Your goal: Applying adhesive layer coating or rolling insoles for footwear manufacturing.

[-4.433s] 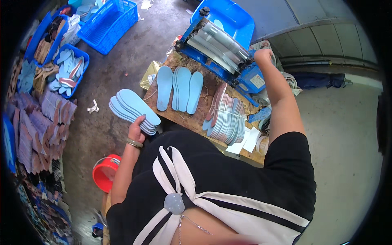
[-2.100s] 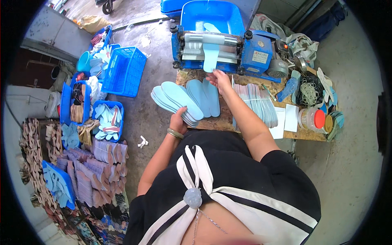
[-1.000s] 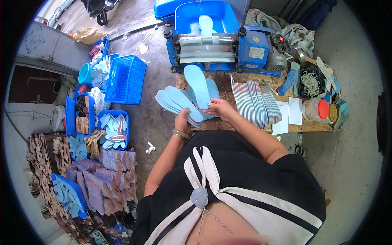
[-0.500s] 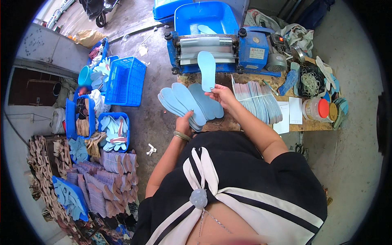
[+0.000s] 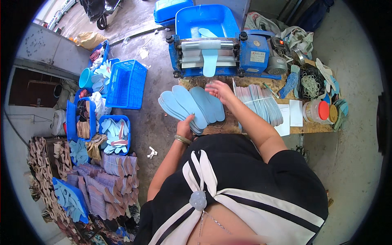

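Right hand (image 5: 218, 89), fingers spread and empty, just behind the fanned blue insoles (image 5: 192, 107) at the bench's left edge; left hand (image 5: 185, 127) clamped on their near ends, long axes pointing away.

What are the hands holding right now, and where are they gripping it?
The left hand grips the fanned stack of blue insoles at its near end. The right hand hovers open above the insoles, holding nothing.

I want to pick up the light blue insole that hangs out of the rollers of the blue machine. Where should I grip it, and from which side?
Probably grip the light blue insole at its free rounded end, which hangs over the front of the blue roller machine. Come from the wooden table side. Its other end sits in the rollers.
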{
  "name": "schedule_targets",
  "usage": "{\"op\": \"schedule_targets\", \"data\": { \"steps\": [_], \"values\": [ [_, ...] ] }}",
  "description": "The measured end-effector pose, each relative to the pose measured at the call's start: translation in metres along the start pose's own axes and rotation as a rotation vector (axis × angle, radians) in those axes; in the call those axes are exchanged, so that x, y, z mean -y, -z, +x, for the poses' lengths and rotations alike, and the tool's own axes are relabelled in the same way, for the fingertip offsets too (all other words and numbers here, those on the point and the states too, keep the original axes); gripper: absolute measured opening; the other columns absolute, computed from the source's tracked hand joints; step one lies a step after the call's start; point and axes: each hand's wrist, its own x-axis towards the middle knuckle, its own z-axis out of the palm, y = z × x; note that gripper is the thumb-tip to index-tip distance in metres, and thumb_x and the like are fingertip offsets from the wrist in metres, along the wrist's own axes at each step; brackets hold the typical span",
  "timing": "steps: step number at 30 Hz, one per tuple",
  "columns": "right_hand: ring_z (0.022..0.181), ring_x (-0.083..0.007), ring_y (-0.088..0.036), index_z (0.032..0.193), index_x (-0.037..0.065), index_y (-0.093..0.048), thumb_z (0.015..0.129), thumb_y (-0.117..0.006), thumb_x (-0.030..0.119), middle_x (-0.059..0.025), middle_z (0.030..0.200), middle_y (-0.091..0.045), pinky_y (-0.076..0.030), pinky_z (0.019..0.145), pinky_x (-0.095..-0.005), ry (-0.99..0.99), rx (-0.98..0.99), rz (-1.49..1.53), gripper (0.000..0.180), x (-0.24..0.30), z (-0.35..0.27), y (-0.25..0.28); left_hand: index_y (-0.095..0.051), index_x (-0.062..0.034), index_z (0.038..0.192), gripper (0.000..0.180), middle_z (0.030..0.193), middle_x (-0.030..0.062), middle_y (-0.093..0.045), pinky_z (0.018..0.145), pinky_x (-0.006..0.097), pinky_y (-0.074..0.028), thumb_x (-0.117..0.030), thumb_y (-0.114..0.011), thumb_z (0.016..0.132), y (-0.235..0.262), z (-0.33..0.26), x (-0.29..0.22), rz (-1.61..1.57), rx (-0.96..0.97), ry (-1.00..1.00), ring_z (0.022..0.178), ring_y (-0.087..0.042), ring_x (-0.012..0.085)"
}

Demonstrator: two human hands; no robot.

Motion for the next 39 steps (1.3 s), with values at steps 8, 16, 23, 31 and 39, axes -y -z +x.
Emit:
{"op": "schedule_targets", "data": {
  "steps": [8, 16, 23, 31, 39],
  "values": [
    [0.075, -0.0137, -0.063, 0.112, 0.004, -0.05, 0.085, -0.055, 0.016, -0.0057, 0.092, -0.061, -0.05, 0.06, -0.0208, -0.347, 0.297, -0.28, 0.03, -0.049, -0.065, 0.002, -0.051, 0.0035, 0.105, 0.031, 0.096, 0.0103, -0.059, 0.073, 0.036, -0.049, -0.01, -0.06, 0.078, 0.005, 0.012, 0.001, -0.057, 0.01, 0.041, 0.083, -0.059, 0.0219],
    [0.07, -0.0129, -0.063, 0.104, 0.004, -0.055, 0.08, -0.06, 0.012, -0.003, 0.084, -0.062, -0.048, 0.055, -0.0195, -0.339, 0.292, -0.277, 0.026, -0.052, -0.076, 0.009, -0.052, 0.0048, 0.102, 0.035, 0.089, 0.011, -0.06, 0.068, 0.035, -0.049, -0.022, -0.059, 0.08, -0.007, 0.016, 0.004, 0.128, -0.035, -0.002, 0.078, -0.06, 0.022],
    [0.077, -0.0165, -0.064, 0.104, 0.007, -0.055, 0.084, -0.054, 0.012, -0.005, 0.093, -0.063, -0.049, 0.057, -0.0196, -0.176, 0.121, -0.208, 0.021, -0.022, -0.072, 0.01, -0.038, 0.0031, 0.112, 0.05, 0.089, 0.0187, -0.059, 0.067, 0.038, -0.051, -0.04, -0.041, 0.087, -0.014, 0.015, -0.004, -0.072, -0.006, 0.047, 0.077, -0.062, 0.0268],
    [0.077, -0.0166, -0.064, 0.103, 0.007, -0.055, 0.086, -0.05, 0.01, -0.0049, 0.092, -0.063, -0.048, 0.053, -0.0184, -0.11, 0.016, -0.126, 0.018, -0.005, -0.05, 0.013, -0.039, 0.0071, 0.115, 0.042, 0.099, 0.0198, -0.058, 0.081, 0.041, -0.047, -0.023, -0.04, 0.085, 0.001, 0.024, 0.007, -0.132, 0.137, 0.027, 0.091, -0.059, 0.0315],
    [0.076, -0.0162, -0.064, 0.108, 0.005, -0.053, 0.087, -0.051, 0.011, -0.0071, 0.095, -0.063, -0.049, 0.054, -0.0187, -0.102, -0.026, -0.111, 0.022, -0.004, -0.045, 0.013, -0.042, -0.0007, 0.118, 0.038, 0.106, 0.0115, -0.055, 0.08, 0.04, -0.048, -0.01, -0.051, 0.082, -0.001, 0.015, 0.007, 0.058, 0.014, -0.042, 0.092, -0.057, 0.0254]
  ]
}}
